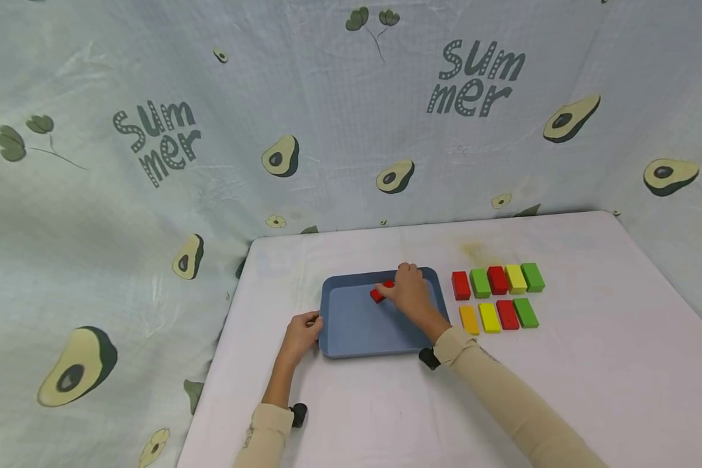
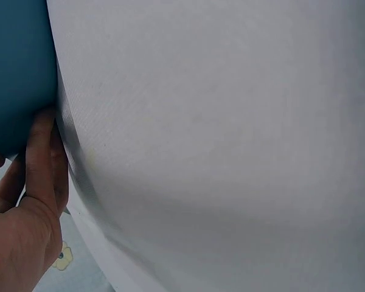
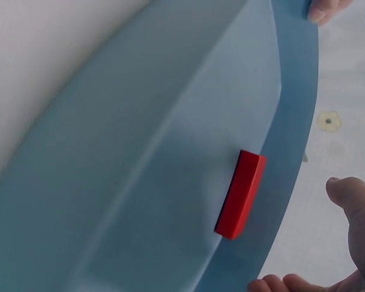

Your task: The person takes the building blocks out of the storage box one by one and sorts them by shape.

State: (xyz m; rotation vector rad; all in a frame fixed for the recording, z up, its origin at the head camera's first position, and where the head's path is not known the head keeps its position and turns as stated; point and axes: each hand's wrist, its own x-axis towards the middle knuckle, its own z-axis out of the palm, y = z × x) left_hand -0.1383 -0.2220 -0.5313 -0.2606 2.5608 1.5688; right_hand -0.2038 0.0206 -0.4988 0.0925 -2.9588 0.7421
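Observation:
A blue-grey tray (image 1: pixel 363 331) lies on the table. My left hand (image 1: pixel 301 335) grips its left rim; in the left wrist view its fingers (image 2: pixel 39 164) reach against the tray's edge. Inside the tray, near the far rim, lies a red block (image 3: pixel 240 194), set at an angle. Over the tray's far right part is my right hand (image 1: pixel 411 292), and its thumb hides part of the block in the head view. The right wrist view shows that thumb (image 3: pixel 351 196) spread away from the fingers, apart from the block, with nothing held between them.
Right of the tray, two rows of blocks lie on the table, among them a red block (image 1: pixel 460 286), a green block (image 1: pixel 533 277), an orange block (image 1: pixel 469 320) and a yellow block (image 1: pixel 489 318). A printed cloth (image 1: pixel 339 110) hangs behind the table (image 1: pixel 374 416).

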